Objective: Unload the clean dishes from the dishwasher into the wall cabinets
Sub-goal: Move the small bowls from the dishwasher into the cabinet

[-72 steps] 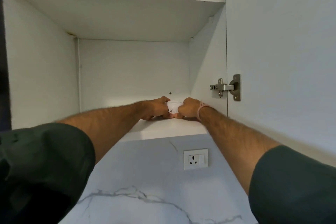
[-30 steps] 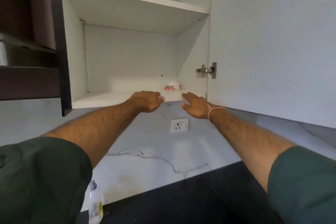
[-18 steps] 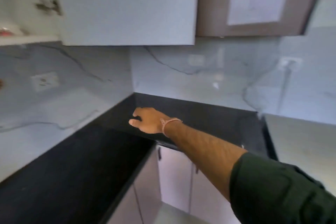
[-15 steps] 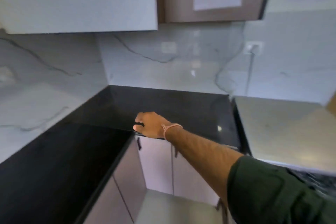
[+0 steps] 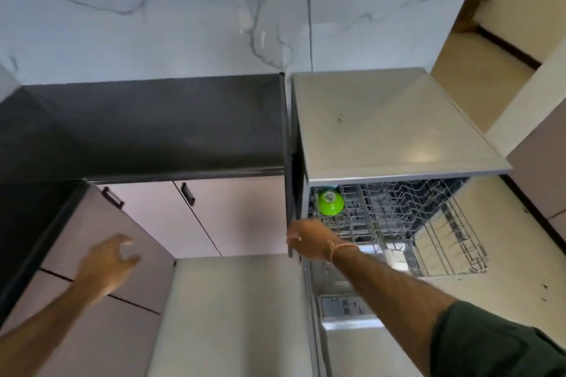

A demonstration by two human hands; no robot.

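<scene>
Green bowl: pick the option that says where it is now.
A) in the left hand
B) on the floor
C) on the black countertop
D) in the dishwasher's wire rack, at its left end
D: the green bowl sits among the wires at the left end of the pulled-out wire rack, just under the top of the dishwasher; the left hand holds nothing.

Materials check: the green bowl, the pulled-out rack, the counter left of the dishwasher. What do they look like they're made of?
Green bowl: likely plastic, going by the saturated lime colour and soft sheen; glazed ceramic not excluded.
Rack: grey metal wire in a thin open grid; whether it is coated is unclear.
Counter: polished stone or a look-alike, black with faint reflections.
</scene>
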